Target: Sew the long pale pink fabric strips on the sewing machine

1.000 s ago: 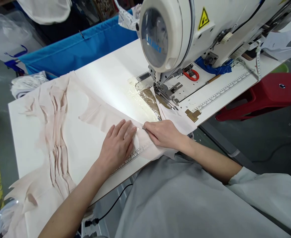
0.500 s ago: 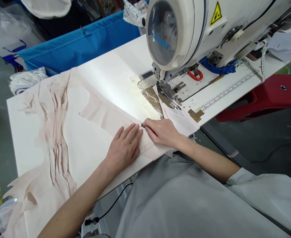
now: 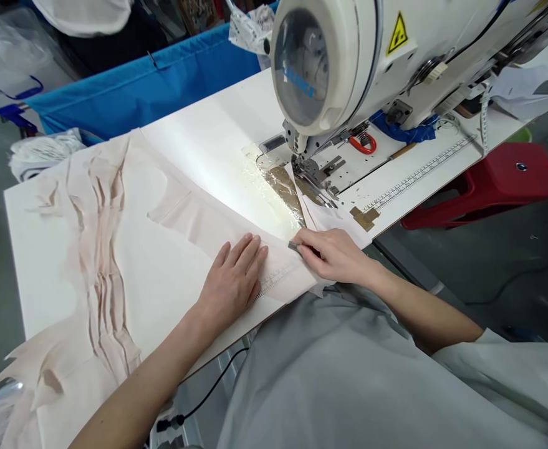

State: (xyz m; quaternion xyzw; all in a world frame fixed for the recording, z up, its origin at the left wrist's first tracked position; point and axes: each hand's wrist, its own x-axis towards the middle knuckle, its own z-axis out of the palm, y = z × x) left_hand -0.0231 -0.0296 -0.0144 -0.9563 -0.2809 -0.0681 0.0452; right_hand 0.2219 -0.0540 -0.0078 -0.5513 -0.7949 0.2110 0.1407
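Observation:
My left hand (image 3: 234,277) lies flat, fingers stretched out, on a thin pale pink fabric piece (image 3: 199,215) spread across the table. To its right, my right hand (image 3: 332,252) is closed around a small dark grey flat tool (image 3: 293,246), whose tip shows beyond the fingers over the fabric's edge; its kind is unclear. Printed ruler marks (image 3: 274,280) show through the cloth beside my left fingers. Just past my right hand, another pale fabric piece (image 3: 334,218) runs up to the presser foot of the sewing machine (image 3: 323,62).
Gathered pink fabric (image 3: 105,268) lies along the left of the white table (image 3: 161,274), hanging over the front edge. A blue cloth bin (image 3: 152,87) borders the back. Red-handled scissors (image 3: 363,144) lie under the machine arm, and a red stool (image 3: 489,184) stands at right.
My right hand has slid to the right along the fabric with the small tool, widening the gap to my left hand. My left hand stays flat in place. The view has shifted slightly.

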